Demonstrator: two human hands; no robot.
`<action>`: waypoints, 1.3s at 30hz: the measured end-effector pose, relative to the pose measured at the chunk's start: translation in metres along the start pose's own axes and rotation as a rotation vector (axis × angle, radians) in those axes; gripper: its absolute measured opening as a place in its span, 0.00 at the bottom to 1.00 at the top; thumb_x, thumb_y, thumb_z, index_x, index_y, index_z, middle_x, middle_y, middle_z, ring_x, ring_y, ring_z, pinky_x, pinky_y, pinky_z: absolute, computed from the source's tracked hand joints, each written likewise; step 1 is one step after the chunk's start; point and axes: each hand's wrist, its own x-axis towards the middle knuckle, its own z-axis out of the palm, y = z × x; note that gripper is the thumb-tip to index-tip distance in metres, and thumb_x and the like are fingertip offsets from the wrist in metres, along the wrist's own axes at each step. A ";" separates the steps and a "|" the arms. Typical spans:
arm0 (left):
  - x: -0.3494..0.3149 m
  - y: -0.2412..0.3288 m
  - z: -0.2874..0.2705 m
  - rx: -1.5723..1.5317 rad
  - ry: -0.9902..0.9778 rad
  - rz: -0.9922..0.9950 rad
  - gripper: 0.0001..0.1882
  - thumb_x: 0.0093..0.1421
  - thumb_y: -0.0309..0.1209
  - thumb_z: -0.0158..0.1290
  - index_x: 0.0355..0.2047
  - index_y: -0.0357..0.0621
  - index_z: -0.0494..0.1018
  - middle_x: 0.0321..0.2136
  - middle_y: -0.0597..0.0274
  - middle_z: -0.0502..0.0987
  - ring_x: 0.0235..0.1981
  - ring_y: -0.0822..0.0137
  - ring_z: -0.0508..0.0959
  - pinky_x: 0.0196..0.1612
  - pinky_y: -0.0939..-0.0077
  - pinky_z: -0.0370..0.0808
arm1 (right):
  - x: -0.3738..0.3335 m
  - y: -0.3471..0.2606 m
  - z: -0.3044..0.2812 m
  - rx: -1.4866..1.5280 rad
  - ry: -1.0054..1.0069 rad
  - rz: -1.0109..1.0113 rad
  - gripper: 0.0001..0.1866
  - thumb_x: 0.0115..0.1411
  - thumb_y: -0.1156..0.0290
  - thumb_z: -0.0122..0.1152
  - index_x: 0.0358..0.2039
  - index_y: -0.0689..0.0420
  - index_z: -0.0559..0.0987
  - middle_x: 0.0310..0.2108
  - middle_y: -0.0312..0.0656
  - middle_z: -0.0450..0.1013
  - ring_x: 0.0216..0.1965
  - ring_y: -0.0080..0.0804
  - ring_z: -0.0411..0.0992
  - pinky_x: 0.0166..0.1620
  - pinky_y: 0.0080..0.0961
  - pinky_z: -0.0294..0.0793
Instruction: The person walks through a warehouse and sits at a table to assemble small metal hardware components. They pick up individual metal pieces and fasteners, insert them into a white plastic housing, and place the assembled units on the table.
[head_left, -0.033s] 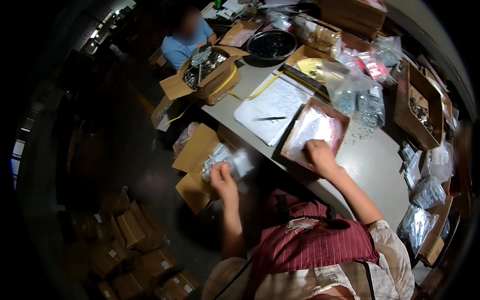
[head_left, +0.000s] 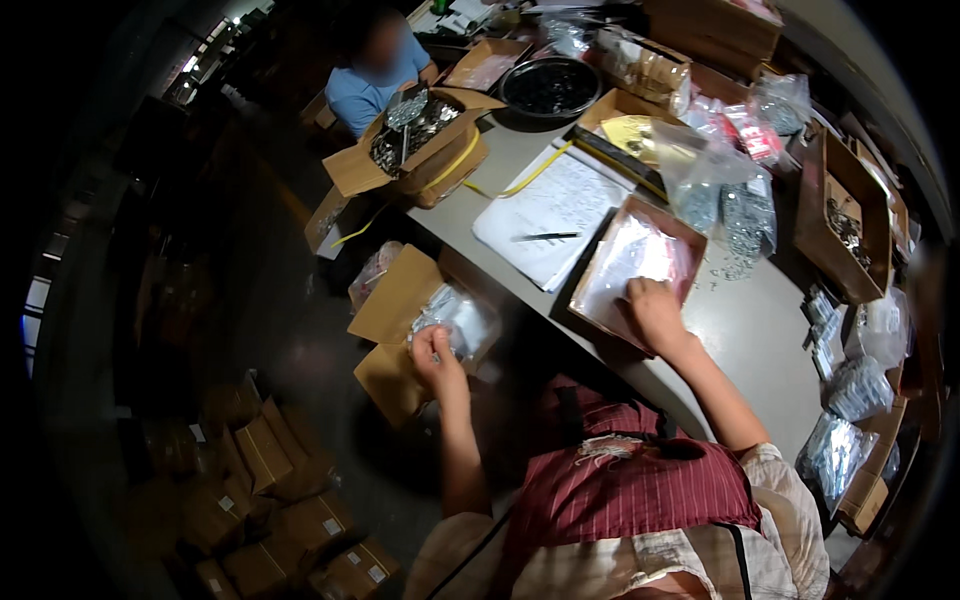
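Observation:
My left hand point(head_left: 437, 360) hovers over the near side of an open cardboard box point(head_left: 388, 292) left of the table. Its fingers are loosely bent, with the thumb a little apart and no packet between them. Clear packets of metal parts point(head_left: 462, 322) lie inside that box, just past the fingertips. On the table, my right hand point(head_left: 657, 312) reaches into a shallow cardboard box point(head_left: 690, 232) of flat clear plastic bags point(head_left: 637, 257). Its fingers are bent down and pressed together on a bag; the fingertips are partly hidden.
Papers with a pen point(head_left: 548, 237) lie left of the shallow box. A carton of metal parts point(head_left: 440, 178) stands farther back, beside a black round tray point(head_left: 550, 88). A person in blue point(head_left: 365, 98) sits behind it. Bagged hardware point(head_left: 745, 210) lies right; folded cartons point(head_left: 265, 460) lie lower left.
A blurred clear packet beside my left fingers now rests in the cardboard box. My left hand has drawn slightly left. My right hand stays in the shallow box; the view has shifted slightly.

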 end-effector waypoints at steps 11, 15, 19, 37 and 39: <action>0.025 0.000 0.070 0.029 -0.466 0.025 0.07 0.69 0.25 0.52 0.41 0.37 0.79 0.36 0.57 0.83 0.39 0.62 0.81 0.45 0.70 0.77 | 0.009 0.028 -0.033 0.310 -0.343 0.313 0.11 0.66 0.67 0.57 0.42 0.61 0.77 0.43 0.54 0.78 0.42 0.59 0.75 0.44 0.46 0.74; 0.003 0.050 0.144 0.069 -0.655 0.476 0.18 0.63 0.25 0.57 0.53 0.36 0.73 0.48 0.45 0.78 0.49 0.47 0.79 0.53 0.60 0.75 | -0.010 0.027 -0.043 0.377 0.218 0.056 0.17 0.70 0.64 0.54 0.52 0.61 0.78 0.53 0.57 0.75 0.52 0.59 0.73 0.53 0.45 0.73; -0.021 0.107 0.190 0.018 -1.003 0.635 0.34 0.57 0.31 0.63 0.62 0.38 0.65 0.50 0.44 0.76 0.52 0.44 0.77 0.55 0.56 0.74 | -0.035 0.020 -0.072 0.240 0.221 0.095 0.18 0.65 0.72 0.61 0.55 0.60 0.77 0.51 0.53 0.76 0.55 0.53 0.72 0.60 0.44 0.69; -0.198 0.168 0.245 0.042 -1.462 0.292 0.25 0.67 0.35 0.58 0.61 0.38 0.67 0.31 0.56 0.83 0.26 0.67 0.82 0.30 0.75 0.75 | -0.240 0.043 -0.133 0.303 0.770 0.291 0.09 0.49 0.79 0.64 0.33 0.56 0.80 0.28 0.42 0.72 0.36 0.45 0.71 0.46 0.39 0.68; -0.221 0.180 0.252 -0.101 -1.383 0.624 0.16 0.64 0.33 0.59 0.50 0.39 0.77 0.32 0.56 0.83 0.30 0.63 0.83 0.33 0.71 0.76 | -0.267 0.058 -0.130 0.272 0.739 0.333 0.10 0.50 0.79 0.64 0.35 0.56 0.81 0.28 0.43 0.73 0.36 0.44 0.71 0.46 0.38 0.68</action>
